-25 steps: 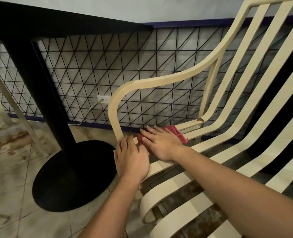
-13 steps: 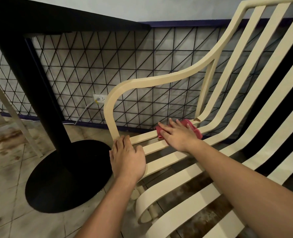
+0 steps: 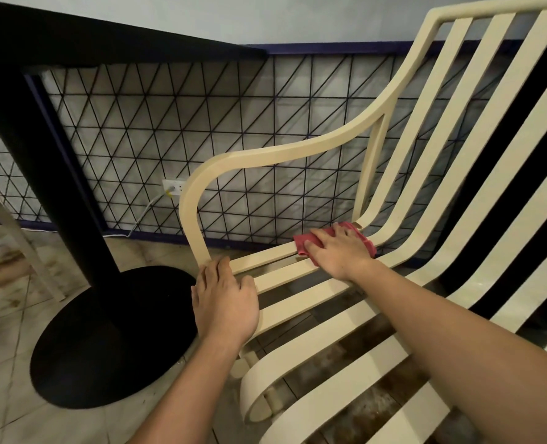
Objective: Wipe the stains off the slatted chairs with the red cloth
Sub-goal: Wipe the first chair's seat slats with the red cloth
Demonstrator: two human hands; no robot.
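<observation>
Nearest: front lip of the slatted chair [image 3: 298,303]. Wide cream slats, rolled under at the front, dark gaps in between, grubby brown-stained floor [image 3: 9,363] visible through them.

A bit further up, left hand [image 3: 225,302] palm down on the front ends of the outer slats. Fingers relaxed and loosely together, gripping nothing, fingertips right at the foot of the armrest [image 3: 265,155] loop.

Past that, right hand [image 3: 339,251] spread flat, pressing the red cloth [image 3: 301,244] onto the two outermost seat slats, close to the bend from seat into back. Cloth mostly hidden under the palm, just crumpled red edges poking out left and right. Small brownish mark just beyond the cloth, at the joint of arm upright and seat. Can't make out other stains on the slats, too blurry.

Room-wise, pretty tight on the left. Round black base [image 3: 105,347] of a pedestal surface just beside the chair's front corner, column [image 3: 41,171] near the armrest curve, black top [image 3: 105,36] overhead. Pale leg of another chair [image 3: 12,238] at the far left edge. Open run along the slats toward the tall backrest on the right.

Furthest back: black wire grid panel [image 3: 265,100] close behind the armrest, white outlet [image 3: 174,186] with a cable plugged in, pale wall above.
</observation>
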